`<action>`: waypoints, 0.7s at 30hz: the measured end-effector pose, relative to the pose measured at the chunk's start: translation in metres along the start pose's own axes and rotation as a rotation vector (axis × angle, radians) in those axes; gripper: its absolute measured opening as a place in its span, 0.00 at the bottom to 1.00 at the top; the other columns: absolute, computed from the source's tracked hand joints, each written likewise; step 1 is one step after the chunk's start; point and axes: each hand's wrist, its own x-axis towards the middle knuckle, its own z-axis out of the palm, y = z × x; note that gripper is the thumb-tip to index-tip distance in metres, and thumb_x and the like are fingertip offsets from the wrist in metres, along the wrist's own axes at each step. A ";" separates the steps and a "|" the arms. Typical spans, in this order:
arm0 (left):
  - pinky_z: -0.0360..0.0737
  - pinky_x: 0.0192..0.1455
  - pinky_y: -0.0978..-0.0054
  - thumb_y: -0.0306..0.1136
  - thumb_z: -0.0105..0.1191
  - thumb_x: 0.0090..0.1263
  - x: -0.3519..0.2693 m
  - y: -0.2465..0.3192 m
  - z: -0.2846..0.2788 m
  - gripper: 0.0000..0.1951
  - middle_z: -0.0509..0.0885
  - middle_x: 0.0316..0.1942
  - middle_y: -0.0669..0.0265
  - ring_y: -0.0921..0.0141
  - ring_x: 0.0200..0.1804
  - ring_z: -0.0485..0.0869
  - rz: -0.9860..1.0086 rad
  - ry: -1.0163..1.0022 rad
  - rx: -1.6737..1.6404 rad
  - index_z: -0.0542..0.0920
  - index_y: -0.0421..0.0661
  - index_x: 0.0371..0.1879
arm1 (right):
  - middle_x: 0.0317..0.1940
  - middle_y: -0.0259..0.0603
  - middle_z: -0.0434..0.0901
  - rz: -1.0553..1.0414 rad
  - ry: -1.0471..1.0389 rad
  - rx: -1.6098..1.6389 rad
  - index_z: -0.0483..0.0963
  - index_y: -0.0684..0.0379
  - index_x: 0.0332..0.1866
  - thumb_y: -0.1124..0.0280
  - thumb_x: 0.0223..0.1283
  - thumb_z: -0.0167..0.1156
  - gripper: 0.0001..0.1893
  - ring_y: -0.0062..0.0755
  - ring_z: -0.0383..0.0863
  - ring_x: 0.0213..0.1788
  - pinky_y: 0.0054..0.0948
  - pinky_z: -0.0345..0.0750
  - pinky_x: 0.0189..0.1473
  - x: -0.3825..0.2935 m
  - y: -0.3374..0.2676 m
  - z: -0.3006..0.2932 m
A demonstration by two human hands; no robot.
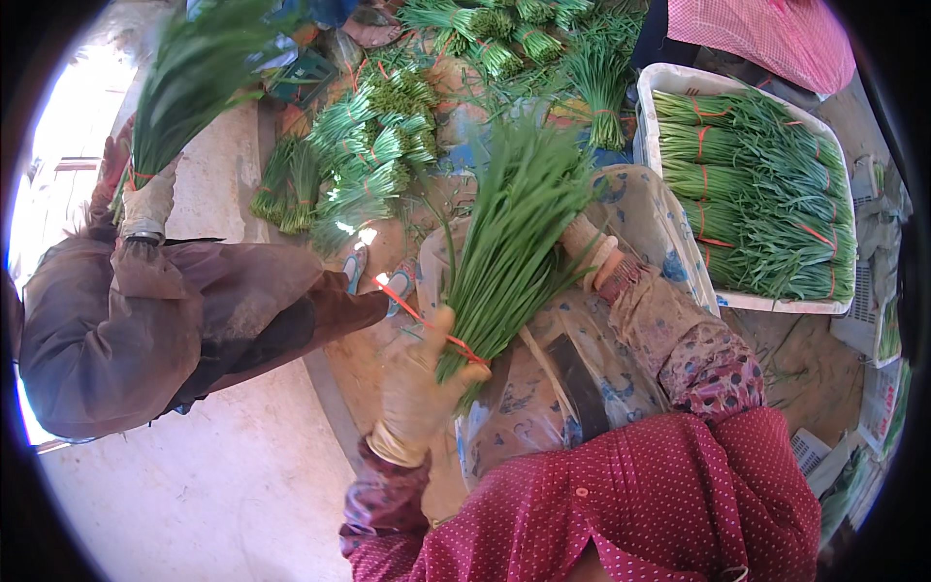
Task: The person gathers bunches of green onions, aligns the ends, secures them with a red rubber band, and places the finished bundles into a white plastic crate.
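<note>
A loose bunch of garlic chives [509,247] slants across my lap, leaves up and cut ends toward my left hand. My right hand [582,244], in a pale glove, holds the bunch from its right side; leaves hide the fingers. At the lower stems my left hand [418,385], in a cream glove, has thumb and forefinger apart beside the bunch. A red tie [465,351] crosses the stems, and its strip runs past the forefinger to the upper left. Whether my fingers pinch it is unclear. Beneath lies a patterned plastic cover [538,378].
A white crate [771,304] of tied chive bunches stands at right. More tied bunches [371,145] lie on the floor ahead. At left, a co-worker [109,327] raises a tied bunch [182,87] in a gloved hand. Another person's pink checked garment [764,36] shows at top right.
</note>
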 end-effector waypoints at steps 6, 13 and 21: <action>0.74 0.63 0.67 0.41 0.75 0.55 0.077 0.013 -0.010 0.51 0.81 0.58 0.54 0.62 0.59 0.79 0.350 0.150 -0.010 0.57 0.34 0.72 | 0.56 0.47 0.79 -0.120 0.108 0.205 0.76 0.58 0.59 0.81 0.60 0.56 0.20 0.46 0.77 0.59 0.38 0.76 0.61 0.006 -0.016 -0.006; 0.77 0.58 0.73 0.33 0.67 0.67 0.099 -0.017 0.006 0.25 0.83 0.54 0.66 0.72 0.51 0.80 -0.090 0.268 -1.092 0.76 0.39 0.61 | 0.47 0.43 0.82 1.115 0.272 1.021 0.74 0.62 0.56 0.70 0.62 0.65 0.18 0.35 0.84 0.41 0.35 0.82 0.46 0.045 -0.023 -0.061; 0.72 0.61 0.75 0.44 0.60 0.73 0.086 -0.059 -0.010 0.25 0.79 0.55 0.71 0.75 0.53 0.76 -0.184 0.354 -0.872 0.75 0.41 0.63 | 0.44 0.43 0.82 0.453 0.306 -0.412 0.75 0.58 0.52 0.70 0.52 0.65 0.19 0.51 0.82 0.43 0.42 0.79 0.48 0.037 -0.037 -0.117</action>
